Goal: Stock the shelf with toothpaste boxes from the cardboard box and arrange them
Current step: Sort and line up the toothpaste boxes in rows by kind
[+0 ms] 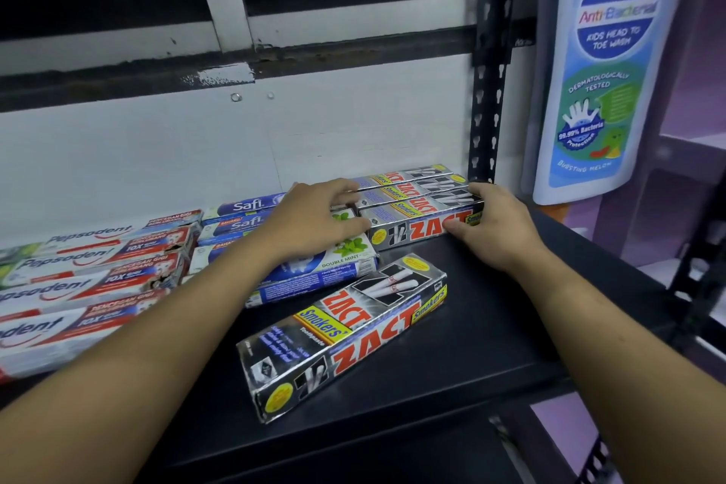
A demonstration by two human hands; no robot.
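Your left hand (pixel 322 218) and right hand (pixel 497 226) each clamped an end of the Zact row (pixel 416 204), fingers curled round it, likely to square it beside the upright post (pixel 487 110). The loose Zact box (pixel 345 334) lay skewed, forward-left of that post, not yet aligned.

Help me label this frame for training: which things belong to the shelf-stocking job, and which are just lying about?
Job: Zact row, gripped by left hand and right hand; loose Zact box; Safi boxes; Pepsodent boxes; mint box; shelf.
Lying about: wash bottle; rack post.
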